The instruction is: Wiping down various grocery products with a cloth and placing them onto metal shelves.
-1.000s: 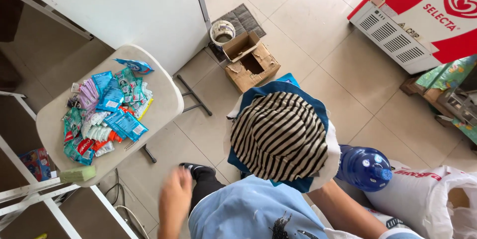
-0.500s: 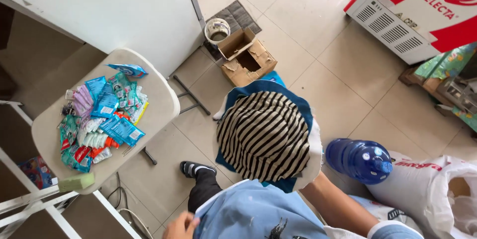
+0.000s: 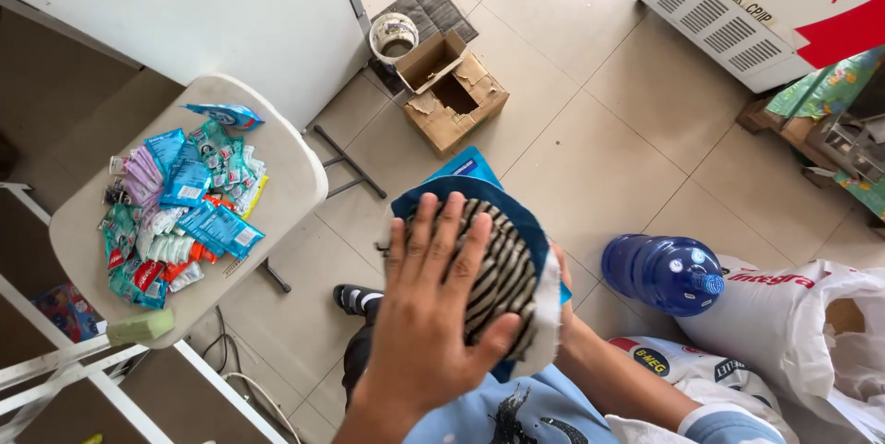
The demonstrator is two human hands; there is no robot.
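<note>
The left hand (image 3: 433,324) lies flat on a striped cloth (image 3: 505,269), fingers (image 3: 442,232) spread and released, palm pressing its black-and-white face. The cloth has a dark blue edge and a white lining at its right side, and it is held up in front of the person, above the tiled floor (image 3: 599,149). The right hand (image 3: 564,289) is under the cloth, mostly hidden; only a bit of it and the forearm show at the cloth's right edge, so I cannot tell whether its fingers are clenched. It seems to bear the cloth from behind.

To the left stands a small grey desk (image 3: 286,177) with a heap of small packets (image 3: 180,213), mostly blue and green, with some red ones. A green block (image 3: 140,326) sits at the near edge of the desk. Beyond the cloth, on the floor, is an open cardboard box (image 3: 452,94), and just behind it a white pot (image 3: 394,36) on a dark mat (image 3: 433,9). A blue bottle (image 3: 662,273) lies to the right, near a white bag (image 3: 811,324). A red and white cabinet (image 3: 765,1) stands at the upper right. A sandalled foot (image 3: 355,299) shows below the cloth.
</note>
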